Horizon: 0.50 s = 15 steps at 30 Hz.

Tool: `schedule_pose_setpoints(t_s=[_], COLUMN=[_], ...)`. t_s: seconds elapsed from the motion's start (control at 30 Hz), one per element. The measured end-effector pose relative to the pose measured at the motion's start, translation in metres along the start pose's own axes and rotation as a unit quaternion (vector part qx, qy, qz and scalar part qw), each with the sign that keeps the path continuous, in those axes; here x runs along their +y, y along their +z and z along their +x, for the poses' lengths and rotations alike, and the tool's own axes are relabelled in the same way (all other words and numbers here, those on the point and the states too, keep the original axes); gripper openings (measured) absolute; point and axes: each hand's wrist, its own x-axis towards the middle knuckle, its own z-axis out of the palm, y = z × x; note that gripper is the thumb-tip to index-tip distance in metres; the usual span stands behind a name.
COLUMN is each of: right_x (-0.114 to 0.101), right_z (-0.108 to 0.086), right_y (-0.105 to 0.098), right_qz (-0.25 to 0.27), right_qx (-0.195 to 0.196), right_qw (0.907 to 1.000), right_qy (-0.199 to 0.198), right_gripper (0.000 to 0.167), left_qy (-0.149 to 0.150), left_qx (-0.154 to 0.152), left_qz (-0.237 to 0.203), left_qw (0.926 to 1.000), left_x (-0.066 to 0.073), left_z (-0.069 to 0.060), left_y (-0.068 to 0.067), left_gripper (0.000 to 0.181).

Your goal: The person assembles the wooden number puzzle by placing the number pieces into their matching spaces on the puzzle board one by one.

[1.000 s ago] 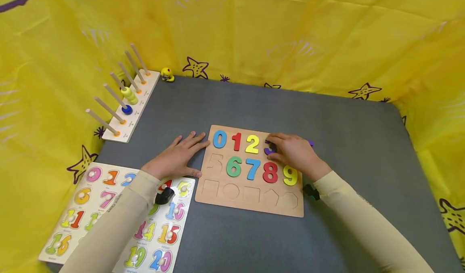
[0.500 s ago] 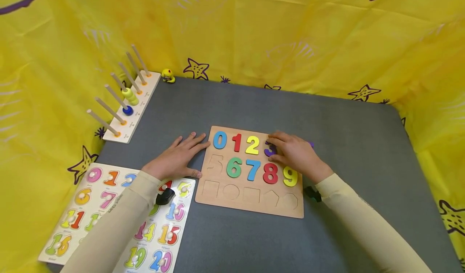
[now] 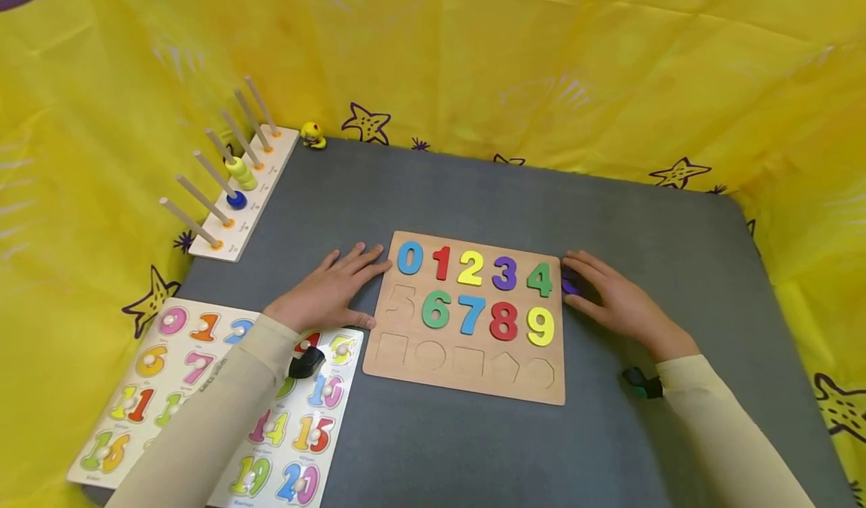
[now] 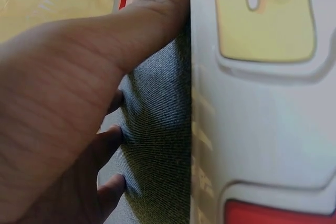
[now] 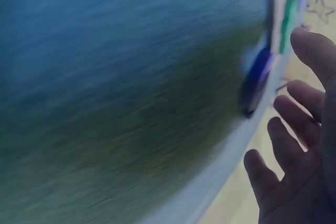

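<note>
Number board (image 3: 446, 340) had the left hand (image 3: 331, 290) spread at its left edge and the right hand (image 3: 625, 305), fingers (image 3: 588, 264) apart beside a purple piece (image 3: 570, 282), at its right.

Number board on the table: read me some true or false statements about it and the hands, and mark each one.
1. The green 4 ends the top row of the number board, next to the purple 3. True.
2. The 5-shaped slot is filled. False: it shows bare wood.
3. The yellow 9 sits in the middle row. True.
4. The right hand grips the green 4. False: it is off the board's right side, by a purple piece.
5. The left hand is at the board's left edge. True.
</note>
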Motion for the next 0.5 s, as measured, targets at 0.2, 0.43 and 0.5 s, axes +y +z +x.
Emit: schedule_pose_setpoints(t_s=[0.2,0.43,0.5], right_x=[0.012,0.014,0.013], right_z=[-0.012,-0.010,-0.009], right_y=[0.004,0.006,0.007], right_qz=[-0.003,-0.021,-0.027], right_qx=[0.005,0.019,0.027], right_qw=[1.0000,0.9995,0.9991], right_qy=[-0.003,0.013,0.018], right_gripper=[0.066,0.061,0.060], left_qy=[-0.006,0.001,0.002], left_qx=[-0.001,-0.002,-0.001], left_qz=[0.005,0.004,0.005], left_qw=[1.0000,1.0000,1.0000], left_x=[-0.002,-0.003,-0.003], left_z=[0.000,0.000,0.000], left_y=[-0.002,-0.001,0.000], left_gripper=[0.104,0.105,0.105])
